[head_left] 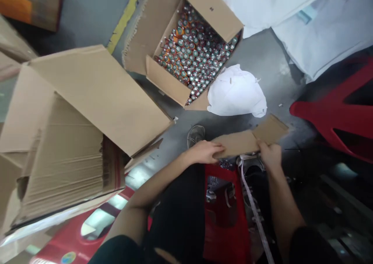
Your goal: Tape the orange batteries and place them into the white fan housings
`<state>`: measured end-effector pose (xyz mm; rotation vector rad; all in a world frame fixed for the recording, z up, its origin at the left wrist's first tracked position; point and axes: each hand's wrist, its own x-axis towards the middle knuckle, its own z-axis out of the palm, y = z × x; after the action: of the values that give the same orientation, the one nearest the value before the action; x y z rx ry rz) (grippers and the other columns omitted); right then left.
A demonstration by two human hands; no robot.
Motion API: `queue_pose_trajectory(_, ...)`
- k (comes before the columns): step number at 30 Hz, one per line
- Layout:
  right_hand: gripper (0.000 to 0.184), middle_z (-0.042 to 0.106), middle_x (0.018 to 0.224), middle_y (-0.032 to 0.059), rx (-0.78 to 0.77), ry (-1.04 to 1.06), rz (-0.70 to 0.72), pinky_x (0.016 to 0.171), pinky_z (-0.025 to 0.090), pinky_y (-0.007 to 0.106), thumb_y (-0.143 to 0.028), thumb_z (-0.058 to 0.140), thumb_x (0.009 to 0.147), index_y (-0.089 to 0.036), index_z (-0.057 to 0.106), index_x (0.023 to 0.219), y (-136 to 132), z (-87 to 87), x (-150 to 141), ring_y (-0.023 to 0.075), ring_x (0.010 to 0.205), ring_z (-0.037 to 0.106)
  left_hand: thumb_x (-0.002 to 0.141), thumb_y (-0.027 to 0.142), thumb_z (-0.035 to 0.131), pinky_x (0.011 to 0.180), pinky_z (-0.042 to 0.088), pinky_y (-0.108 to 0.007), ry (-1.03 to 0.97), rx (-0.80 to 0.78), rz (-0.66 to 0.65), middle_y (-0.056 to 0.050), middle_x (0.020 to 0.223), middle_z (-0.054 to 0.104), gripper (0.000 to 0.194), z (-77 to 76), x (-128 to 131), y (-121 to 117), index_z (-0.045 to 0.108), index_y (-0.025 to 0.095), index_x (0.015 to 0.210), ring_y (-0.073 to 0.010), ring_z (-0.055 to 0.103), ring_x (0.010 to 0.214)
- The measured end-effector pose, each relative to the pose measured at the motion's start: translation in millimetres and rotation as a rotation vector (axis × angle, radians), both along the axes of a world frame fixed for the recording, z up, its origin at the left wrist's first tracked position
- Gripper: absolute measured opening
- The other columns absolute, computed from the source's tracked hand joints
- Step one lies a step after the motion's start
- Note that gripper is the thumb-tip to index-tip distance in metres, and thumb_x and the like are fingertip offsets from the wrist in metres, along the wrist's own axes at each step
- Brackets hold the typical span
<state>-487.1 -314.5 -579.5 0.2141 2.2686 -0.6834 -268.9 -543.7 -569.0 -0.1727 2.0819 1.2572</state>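
Left fingers curled over one end of the cardboard strip [237, 143]; left hand [203, 151] has it gripped. Right hand [271, 155] pinches the near edge close to the crease, by the squarer end panel [270, 130]. Strip is between both hands, above the front of the red stool [224, 217], off the floor.

Handling, my read: light, fairly stiff along its length, will hinge at the crease. Not slippery; not fragile, but edges could crush or tear under a hard pinch. Best hold: one hand each side of the crease, fingers flat on the faces. Exact fingertip contact is blurred.

Further out: white bundle [237, 93] beyond the strip, just beside the open box [166, 79] of small metal-ended cylinders [195, 58]. Big open carton [101, 97] to the left, shoe [196, 135] near left hand.
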Motion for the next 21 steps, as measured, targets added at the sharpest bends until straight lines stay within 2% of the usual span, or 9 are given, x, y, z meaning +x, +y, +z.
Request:
queue_pose_trajectory(3, 0.055, 0.078, 0.137, 0.0242, -0.065, 0.319, -0.166, 0.106, 0.064, 0.068, -0.058, 0.074, 0.067, -0.030, 0.081, 0.113, 10.1, 33.0, -44.3, 0.0512, 0.141, 0.069, 0.096, 0.042, 0.081, 0.117, 0.058, -0.036, 0.147, 0.235, 0.295, -0.006, 0.144, 0.080, 0.040, -11.0, -0.2, 5.5, 0.082, 0.032, 0.135, -0.0265, 0.076, 0.134)
queue_pose_trajectory(5, 0.062, 0.068, 0.159, 0.0131, -0.188, 0.401, -0.188, 0.109, 0.064, 0.062, -0.060, 0.060, 0.079, -0.043, 0.074, 0.137, -32.5, 59.7, -64.6, 0.0409, 0.154, 0.060, 0.102, 0.044, 0.073, 0.112, 0.061, -0.037, 0.196, 0.180, 0.629, -0.010, 0.136, 0.083, 0.032, -20.2, 1.2, 0.5, 0.083, 0.027, 0.128, -0.0255, 0.080, 0.125)
queue_pose_trajectory(8, 0.072, 0.064, 0.163, 0.0140, -0.635, 0.212, 0.053, 0.124, 0.057, 0.058, -0.062, 0.037, 0.097, -0.029, 0.065, 0.154, -161.6, 104.9, -54.3, 0.0351, 0.155, 0.061, 0.108, 0.041, 0.063, 0.102, 0.064, -0.038, 0.159, -0.004, 1.063, -0.010, 0.118, 0.085, 0.027, -35.8, 6.2, -16.7, 0.082, 0.023, 0.115, -0.0232, 0.081, 0.107)
queue_pose_trajectory(10, 0.083, 0.059, 0.170, 0.0084, -0.966, -0.032, 0.529, 0.126, 0.055, 0.058, -0.075, 0.023, 0.105, -0.026, 0.051, 0.167, -265.0, 122.9, -27.5, 0.0332, 0.156, 0.060, 0.106, 0.040, 0.066, 0.105, 0.063, -0.039, 0.107, -0.130, 1.317, -0.009, 0.112, 0.083, 0.022, -50.0, 7.2, -32.1, 0.078, 0.021, 0.111, -0.0233, 0.079, 0.108)
queue_pose_trajectory(11, 0.078, 0.065, 0.165, 0.0007, -1.019, -0.107, 0.686, 0.126, 0.055, 0.051, -0.078, 0.041, 0.103, -0.030, 0.058, 0.162, -312.7, 123.6, -13.9, 0.0297, 0.152, 0.064, 0.105, 0.039, 0.068, 0.108, 0.061, -0.039, 0.088, -0.181, 1.428, -0.009, 0.112, 0.082, 0.021, -58.3, 6.1, -39.6, 0.075, 0.021, 0.113, -0.0229, 0.078, 0.111)
queue_pose_trajectory(13, 0.064, 0.069, 0.160, -0.0082, -1.010, -0.090, 0.955, 0.136, 0.039, 0.042, -0.069, 0.056, 0.104, -0.030, 0.065, 0.154, -385.2, 105.8, 3.6, 0.0222, 0.156, 0.058, 0.106, 0.036, 0.067, 0.110, 0.059, -0.038, 0.067, -0.256, 1.593, -0.008, 0.113, 0.078, 0.023, -75.5, 1.0, -50.8, 0.067, 0.021, 0.123, -0.0209, 0.075, 0.114)
queue_pose_trajectory(15, 0.064, 0.060, 0.171, -0.0067, -0.923, 0.147, 1.083, 0.143, 0.023, 0.048, -0.055, 0.080, 0.097, -0.026, 0.066, 0.152, -418.0, 67.2, -0.5, 0.0269, 0.170, 0.037, 0.106, 0.033, 0.067, 0.111, 0.058, -0.037, 0.053, -0.298, 1.672, -0.007, 0.116, 0.073, 0.030, -90.5, -5.9, -54.8, 0.058, 0.022, 0.133, -0.0192, 0.073, 0.117)
queue_pose_trajectory(18, 0.050, 0.051, 0.177, 0.0131, -0.719, 0.310, 0.847, 0.141, 0.025, 0.053, -0.033, 0.090, 0.091, -0.011, 0.070, 0.131, -411.9, -1.9, -46.8, 0.0317, 0.177, 0.019, 0.100, 0.031, 0.077, 0.116, 0.057, -0.038, 0.005, -0.367, 1.742, -0.010, 0.131, 0.064, 0.046, -105.1, -14.9, -53.5, 0.050, 0.024, 0.136, -0.0207, 0.069, 0.127)
queue_pose_trajectory(21, 0.009, 0.069, 0.154, 0.0237, -0.597, 0.319, 0.603, 0.132, 0.035, 0.046, -0.010, 0.062, 0.102, -0.004, 0.067, 0.098, -393.2, -42.3, -104.2, 0.0267, 0.167, 0.042, 0.096, 0.028, 0.082, 0.123, 0.054, -0.042, -0.052, -0.437, 1.829, -0.019, 0.154, 0.053, 0.066, -113.0, -17.5, -57.0, 0.040, 0.023, 0.146, -0.0264, 0.060, 0.147)
